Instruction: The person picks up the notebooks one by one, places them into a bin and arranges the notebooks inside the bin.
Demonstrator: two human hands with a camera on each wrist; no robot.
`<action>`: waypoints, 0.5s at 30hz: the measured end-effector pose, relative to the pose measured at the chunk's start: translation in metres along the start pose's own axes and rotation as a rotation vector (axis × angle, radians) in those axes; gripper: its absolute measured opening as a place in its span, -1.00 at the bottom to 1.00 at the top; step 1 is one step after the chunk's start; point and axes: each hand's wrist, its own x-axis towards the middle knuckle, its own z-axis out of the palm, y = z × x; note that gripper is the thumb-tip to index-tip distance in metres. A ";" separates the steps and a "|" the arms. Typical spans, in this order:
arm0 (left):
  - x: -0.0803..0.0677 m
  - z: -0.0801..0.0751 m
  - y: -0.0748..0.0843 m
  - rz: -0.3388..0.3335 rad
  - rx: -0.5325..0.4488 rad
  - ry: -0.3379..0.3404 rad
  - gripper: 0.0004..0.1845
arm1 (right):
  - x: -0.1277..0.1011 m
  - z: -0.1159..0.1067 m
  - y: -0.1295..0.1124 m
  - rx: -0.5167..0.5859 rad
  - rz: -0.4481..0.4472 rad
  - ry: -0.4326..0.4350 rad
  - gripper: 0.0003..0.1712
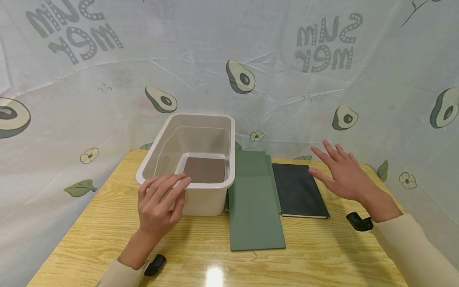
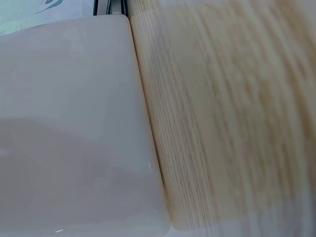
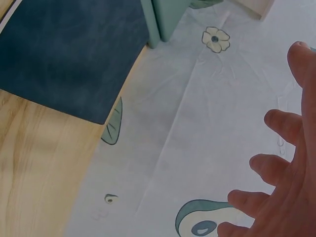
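Note:
A white plastic bin (image 1: 202, 201) stands on the table, with a flat brown rectangle (image 1: 205, 170) lying at its bottom. My left hand (image 1: 157, 205) is at the bin's near left rim, fingers loosely bent and overlapping it, thumb on the outer side. In the left wrist view the bin's wall (image 2: 74, 108) fills the left half; no fingers show there. My right hand (image 1: 346, 175) is raised at the right with fingers spread, holding nothing. Nearest to it lies a black hard-covered notebook (image 1: 299, 191). Between notebook and bin are green cover-like panels (image 1: 254, 203), a thin cord at the near end.
The wooden table (image 1: 97, 223) ends at a hanging cloth (image 1: 201, 32) printed with avocados, behind and at both sides. In the right wrist view the green panels (image 3: 168, 19) rise beside the dark notebook (image 3: 74, 54). A black device sits on each wrist.

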 end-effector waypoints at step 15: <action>0.000 0.000 0.000 -0.005 -0.001 0.000 -0.77 | -0.001 0.024 0.002 0.062 0.001 -0.009 -0.12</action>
